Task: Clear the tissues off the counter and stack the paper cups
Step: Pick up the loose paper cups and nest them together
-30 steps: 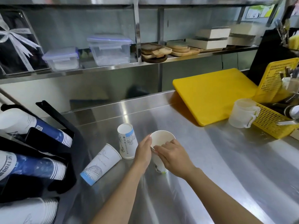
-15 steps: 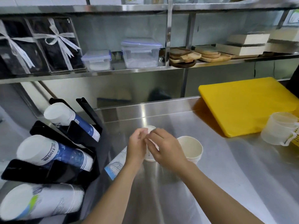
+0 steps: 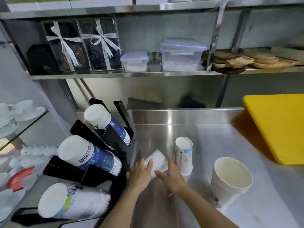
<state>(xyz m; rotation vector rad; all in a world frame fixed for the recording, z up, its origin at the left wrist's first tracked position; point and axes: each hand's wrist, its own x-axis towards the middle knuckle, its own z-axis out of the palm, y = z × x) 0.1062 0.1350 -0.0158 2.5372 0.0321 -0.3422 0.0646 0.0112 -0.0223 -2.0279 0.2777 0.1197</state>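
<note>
A white paper cup [image 3: 157, 159] lies tilted on the steel counter [image 3: 213, 137], bottom pointing up and left. My left hand [image 3: 141, 176] grips its left side and my right hand [image 3: 171, 179] holds its open end. Just to the right, another paper cup [image 3: 184, 155] with a blue band stands upside down, touching my right hand. A stack of nested white cups [image 3: 230, 183] stands upright, mouth up, further right and apart from both hands. No tissue is in view.
A black cup rack [image 3: 113, 137] with three slanted stacks of cups fills the counter's left side. A yellow cutting board [image 3: 279, 125] leans at the right. Shelves above carry plastic boxes [image 3: 181, 56], gift boxes and wooden trays. White crockery sits at the far left.
Both hands moved left and down from the upside-down cup to the lying cup and took hold of it. The view swung left, leaving the cup stack alone at the right.
</note>
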